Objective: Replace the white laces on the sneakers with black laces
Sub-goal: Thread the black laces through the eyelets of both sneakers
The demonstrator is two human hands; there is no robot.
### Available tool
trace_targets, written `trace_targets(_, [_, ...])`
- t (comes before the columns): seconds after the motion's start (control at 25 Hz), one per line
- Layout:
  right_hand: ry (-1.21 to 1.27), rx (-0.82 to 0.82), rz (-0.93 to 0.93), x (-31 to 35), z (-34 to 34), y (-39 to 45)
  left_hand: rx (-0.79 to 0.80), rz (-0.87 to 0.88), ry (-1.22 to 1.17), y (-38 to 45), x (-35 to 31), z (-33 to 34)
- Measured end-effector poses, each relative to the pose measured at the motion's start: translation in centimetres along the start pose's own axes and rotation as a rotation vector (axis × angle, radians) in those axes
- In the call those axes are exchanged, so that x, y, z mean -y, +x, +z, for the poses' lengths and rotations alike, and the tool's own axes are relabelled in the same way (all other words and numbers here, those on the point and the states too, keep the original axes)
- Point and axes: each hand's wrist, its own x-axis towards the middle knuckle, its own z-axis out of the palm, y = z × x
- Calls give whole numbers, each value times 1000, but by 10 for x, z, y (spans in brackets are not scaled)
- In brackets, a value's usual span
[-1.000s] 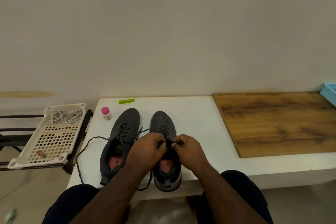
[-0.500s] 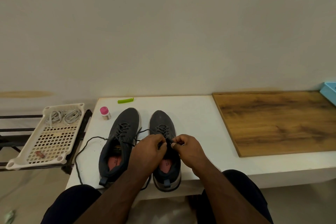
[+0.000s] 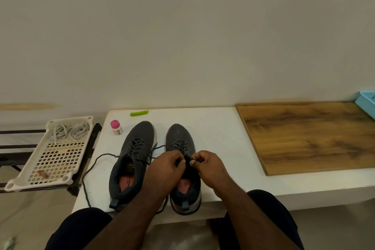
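Observation:
Two dark grey sneakers stand side by side on the white table (image 3: 213, 128), toes away from me. The left sneaker (image 3: 134, 158) carries a black lace (image 3: 95, 165) whose loose end trails off to the left and over the table's front edge. Over the tongue of the right sneaker (image 3: 179, 136) my left hand (image 3: 164, 170) and my right hand (image 3: 209, 166) meet, each pinching the black lace there. The upper eyelets of that shoe are hidden by my fingers. Two coiled white laces (image 3: 69, 131) lie in a white perforated tray (image 3: 50, 160) at the left.
A small pink-capped bottle (image 3: 116, 127) and a green clip (image 3: 139, 112) sit behind the sneakers. A wooden board (image 3: 308, 136) covers the table's right part, with a blue container (image 3: 367, 102) at its far corner. The tray rests on a black rack (image 3: 12, 148).
Both hands stay over the right sneaker's tongue with small finger movements on the lace. The view has shifted slightly; nothing else moved.

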Motion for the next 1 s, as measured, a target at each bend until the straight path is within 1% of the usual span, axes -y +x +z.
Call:
trace_targets(0.16, [44, -9, -3, 1, -1, -2, 14, -4, 51, 0, -1, 2])
trace_targets(0.4, [248, 39, 71, 4, -3, -3, -11, -9, 70, -3, -4, 4])
trace_targets(0.52, [182, 6, 56, 2, -3, -2, -3, -16, 41, -3, -5, 4])
trace_targets(0.6, [106, -68, 16, 4, -1, -2, -10, -33, -2, -3, -5, 2])
trace_targets(0.64, [138, -153, -25, 7, -1, -2, -18, -55, -24, -4, -4, 0])
trace_targets(0.72, [345, -335, -140, 15, -6, -4, -25, -118, -51, -4, -2, -6])
trace_targets(0.76, [457, -391, -184, 18, -10, -4, -19, -147, -58, -3, 1, -9])
trace_targets(0.8, [525, -402, -189, 20, -14, -5, -2, -177, -66, -3, 3, -12])
trace_targets(0.84, [537, -361, -143, 20, -18, -5, 21, -211, -78, -3, 6, -14])
trace_targets(0.88, [478, -277, -60, 18, -19, -5, 42, -239, -87, -3, 8, -15])
trace_targets(0.96, [230, -67, 60, 11, -12, -6, 71, -271, -85, -4, 10, -16])
trace_targets(1.0, [116, -22, 55, 9, -6, -6, 78, -275, -85, -5, 10, -16])
